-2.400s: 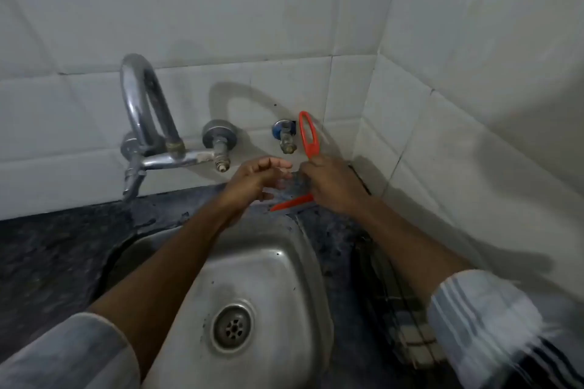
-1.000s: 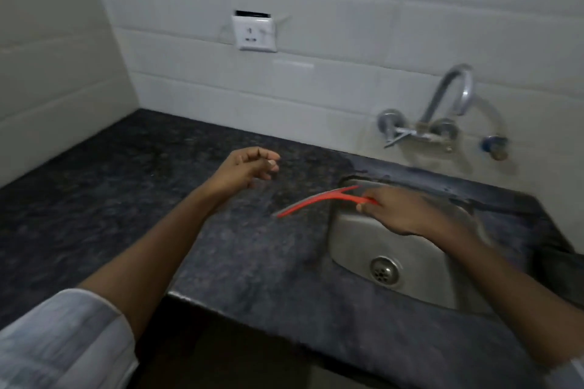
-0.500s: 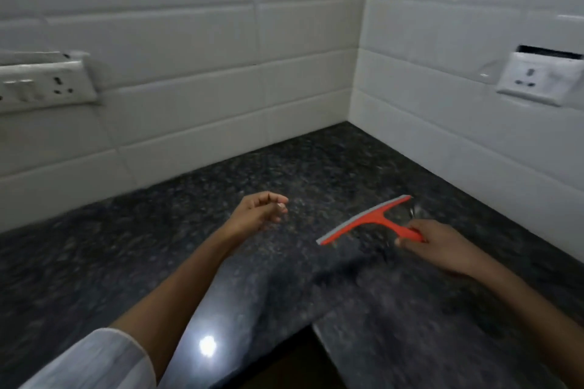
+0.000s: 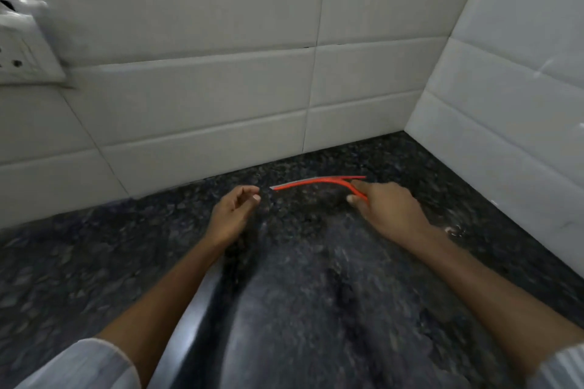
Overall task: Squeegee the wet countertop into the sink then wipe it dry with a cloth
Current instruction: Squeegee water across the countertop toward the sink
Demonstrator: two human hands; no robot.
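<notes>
Since half a second ago the squeegee has been carried further toward the back corner of the desk, and the blade is now seen almost edge-on, just short of the tiled wall. The handle is gripped by the right hand, its fingers closed around the orange stem. The left hand is held just beside the blade's left tip, loosely curled and holding nothing. The tool appears as a thin orange bar with a pale rubber strip. It is judged to be light, with a stiff frame and a flexible lip, and best held by the handle so even pressure is kept. The dark speckled stone looks glossy, probably wet.
</notes>
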